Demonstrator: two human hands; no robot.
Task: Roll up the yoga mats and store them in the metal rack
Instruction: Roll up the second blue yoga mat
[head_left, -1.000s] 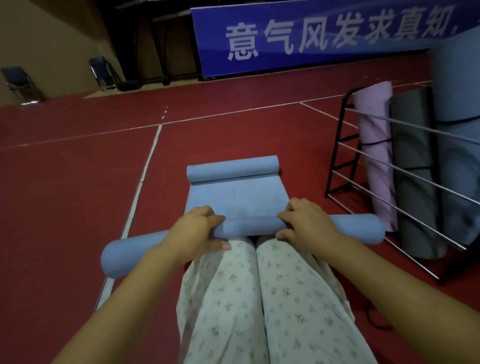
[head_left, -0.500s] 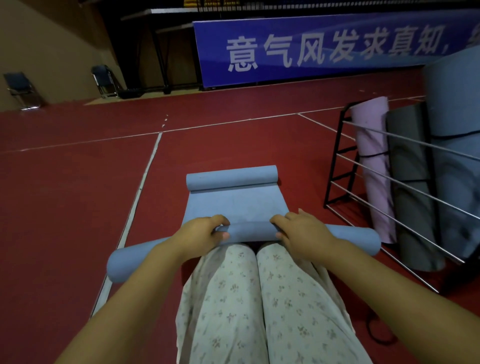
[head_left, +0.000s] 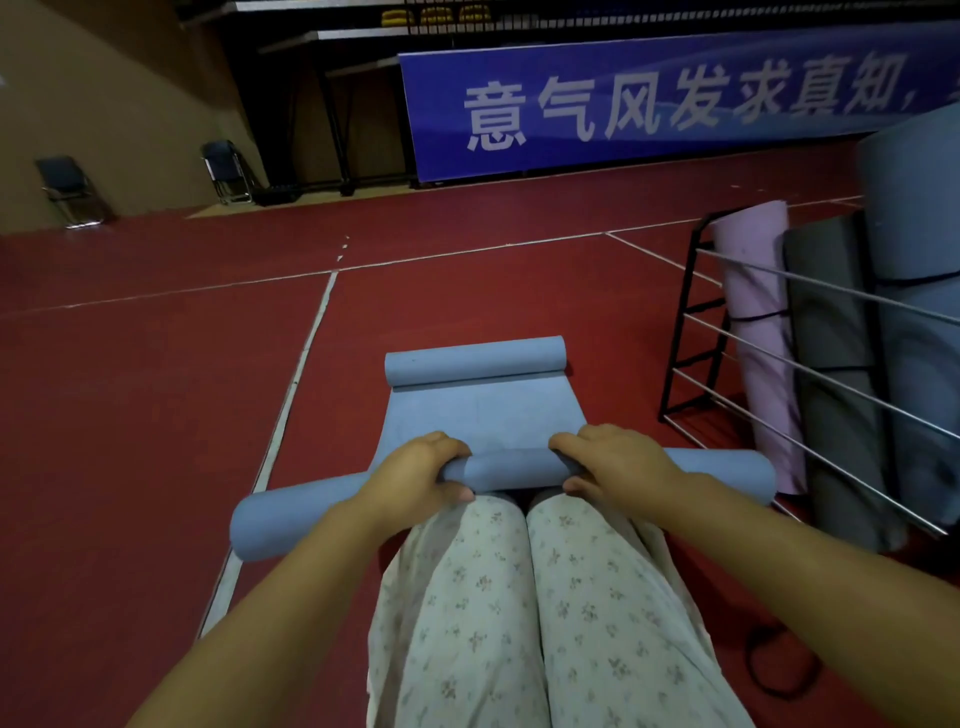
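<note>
A red sports floor (head_left: 130, 415) with white lines runs back to a blue banner (head_left: 675, 104) with white characters.

The left hand (head_left: 415, 480) curls over the near roll (head_left: 514, 467) of a blue mat, fingers on top and thumb underneath at the side facing the person. The right hand (head_left: 618, 465) grips the same roll just to the right, fingers wrapped over its top and thumb below. Between the two hands a short stretch of the roll shows; its ends stick out well past both wrists, left and right. The roll lies across the floor just in front of the person's knees, which are covered in pale flowered trousers (head_left: 519, 597).

Beyond the hands a flat stretch of mat (head_left: 483, 410) lies on the floor and ends in a second, smaller roll (head_left: 475, 361) at the far end.

To the right stands a metal rack (head_left: 691, 332) with a black frame and silvery cross bars. Rolled mats stand upright in it: a pink one (head_left: 758, 322), a dark grey one (head_left: 831, 338) and a blue-grey one (head_left: 914, 234).

Two folding chairs (head_left: 67, 192) stand by the far wall on the left.
</note>
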